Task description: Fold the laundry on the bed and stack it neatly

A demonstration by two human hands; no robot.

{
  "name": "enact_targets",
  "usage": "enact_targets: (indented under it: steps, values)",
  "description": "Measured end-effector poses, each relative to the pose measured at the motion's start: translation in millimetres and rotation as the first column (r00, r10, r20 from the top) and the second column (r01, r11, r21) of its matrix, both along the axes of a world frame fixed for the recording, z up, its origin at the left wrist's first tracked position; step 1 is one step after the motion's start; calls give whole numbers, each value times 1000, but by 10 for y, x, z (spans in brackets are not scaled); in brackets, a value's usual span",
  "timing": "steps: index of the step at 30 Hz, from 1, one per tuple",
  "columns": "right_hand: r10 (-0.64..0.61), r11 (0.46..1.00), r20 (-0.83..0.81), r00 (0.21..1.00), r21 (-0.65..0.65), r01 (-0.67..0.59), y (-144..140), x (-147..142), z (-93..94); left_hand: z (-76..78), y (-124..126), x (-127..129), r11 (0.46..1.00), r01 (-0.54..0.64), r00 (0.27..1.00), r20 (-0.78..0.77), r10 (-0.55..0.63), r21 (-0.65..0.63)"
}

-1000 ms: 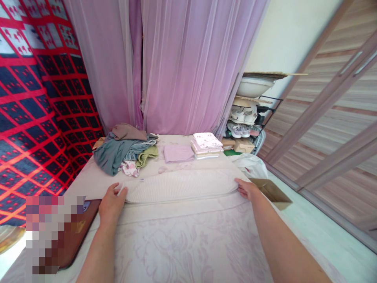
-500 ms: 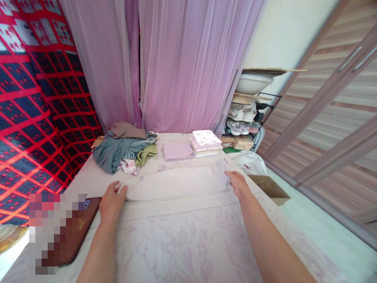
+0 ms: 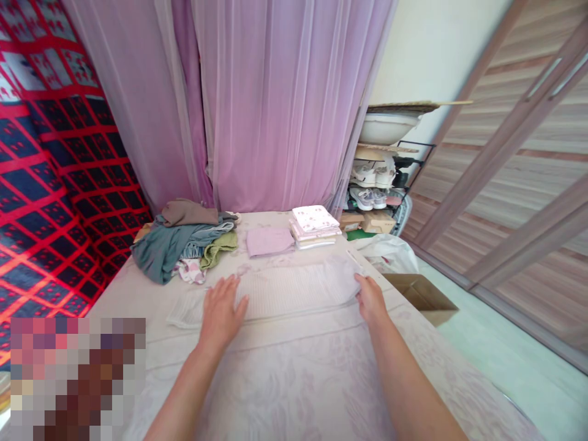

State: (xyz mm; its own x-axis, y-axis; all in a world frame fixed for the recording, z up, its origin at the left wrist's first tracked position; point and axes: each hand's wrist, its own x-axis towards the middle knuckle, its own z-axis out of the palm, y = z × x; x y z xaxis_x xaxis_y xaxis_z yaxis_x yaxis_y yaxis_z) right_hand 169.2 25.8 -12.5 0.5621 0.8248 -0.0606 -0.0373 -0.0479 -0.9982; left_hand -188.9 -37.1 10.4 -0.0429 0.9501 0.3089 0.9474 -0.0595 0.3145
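Observation:
A long strip of folded white ribbed garment (image 3: 285, 290) lies across the bed. My left hand (image 3: 223, 308) rests flat on it left of its middle, fingers stretched out and thumb apart. The garment's left end shows past that hand. At the right end my right hand (image 3: 371, 299) pinches the garment's edge between thumb and fingers. Just beyond the garment lie a folded lilac cloth (image 3: 270, 242) and a stack of folded clothes (image 3: 315, 225) with a patterned white piece on top.
A heap of loose clothes (image 3: 184, 236) sits at the bed's far left. Purple curtains (image 3: 275, 110) hang behind the bed. To the right are a shoe rack (image 3: 379, 177), a white plastic bag (image 3: 388, 252), an open cardboard box (image 3: 420, 294) and a wooden wardrobe (image 3: 519, 165). A blurred-out patch covers the lower left.
My left hand has let go of the garment's left end and moved right, now lying flat on the cloth. My right hand keeps its pinch. The view has shifted slightly.

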Motion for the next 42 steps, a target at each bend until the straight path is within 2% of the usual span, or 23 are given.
enact_targets:
  steps: [2, 4, 5, 8, 10, 12, 14, 16, 18, 21, 24, 26, 28, 30, 32, 33, 34, 35, 36, 37, 40, 42]
  values:
    - [4, 999, -122, 993, 43, 1, -23, 41, -85, 40, 113, 456, 970, 235, 972, 18, -234, -68]
    - [15, 997, -227, 974, 74, 2, -35, 56, -158, 92, 255, 929, 894, 429, 903, 30, -429, -129]
    - [19, 997, -266, 964, 83, 3, -36, 57, -187, 112, 336, 1147, 855, 488, 871, 26, -491, -176]
    - [29, 993, -398, 917, 116, 19, -28, 52, -236, 103, 600, 1641, 784, 557, 812, -18, -583, -272]
    - [35, 989, -478, 877, 145, 40, -21, 53, -245, 21, 763, 1809, 786, 525, 822, -47, -568, -326]
    - [26, 985, -533, 846, 160, 71, -19, 55, -239, -104, 886, 1869, 800, 472, 846, -66, -529, -370]
    - [17, 976, -551, 834, 189, 105, -27, 37, -215, -231, 951, 1872, 815, 439, 861, -82, -502, -378]
    - [53, 960, -515, 856, 261, 98, -46, -16, -164, -321, 965, 1863, 829, 431, 865, -101, -492, -357]
    - [103, 945, -444, 890, 323, 52, -69, -110, -84, -359, 951, 1869, 838, 423, 868, -111, -483, -345]
    - [143, 945, -326, 934, 325, -31, -89, -304, 61, -348, 934, 1888, 838, 430, 872, -84, -481, -334]
    - [158, 950, -165, 974, 295, -105, -83, -524, 157, -310, 962, 1839, 812, 499, 860, 58, -507, -304]
    - [169, 950, -30, 985, 269, -155, -76, -686, 169, -279, 990, 1728, 795, 561, 820, 289, -495, -230]
    - [177, 952, 123, 977, 230, -201, -82, -875, 142, -235, 998, 1550, 814, 566, 698, 603, -387, -133]
    - [187, 949, 284, 940, 196, -248, -109, -1089, 88, -174, 964, 1323, 829, 546, 469, 863, -186, -118]
    - [193, 935, 449, 872, 186, -302, -160, -1308, 15, -102, 889, 1090, 792, 590, 228, 973, 20, -155]
    - [194, 925, 532, 825, 182, -334, -192, -1411, -25, -67, 844, 986, 766, 621, 140, 985, 99, -165]
    - [190, 917, 607, 772, 171, -361, -226, -1503, -67, -37, 799, 897, 748, 641, 83, 985, 153, -170]
    - [187, 911, 672, 717, 154, -382, -261, -1582, -108, -14, 758, 826, 745, 643, 60, 981, 183, -178]
    - [189, 907, 724, 663, 130, -401, -295, -1645, -146, 0, 723, 775, 754, 627, 72, 978, 196, -198]
    - [200, 903, 766, 611, 98, -419, -328, -1691, -180, 5, 697, 743, 776, 586, 121, 972, 201, -233]
    - [268, 879, 838, 475, -12, -476, -410, -1725, -236, -30, 667, 727, 854, 383, 327, 916, 231, -352]
    - [325, 848, 856, 403, -76, -524, -446, -1666, -228, -73, 669, 743, 879, 274, 394, 879, 266, -389]
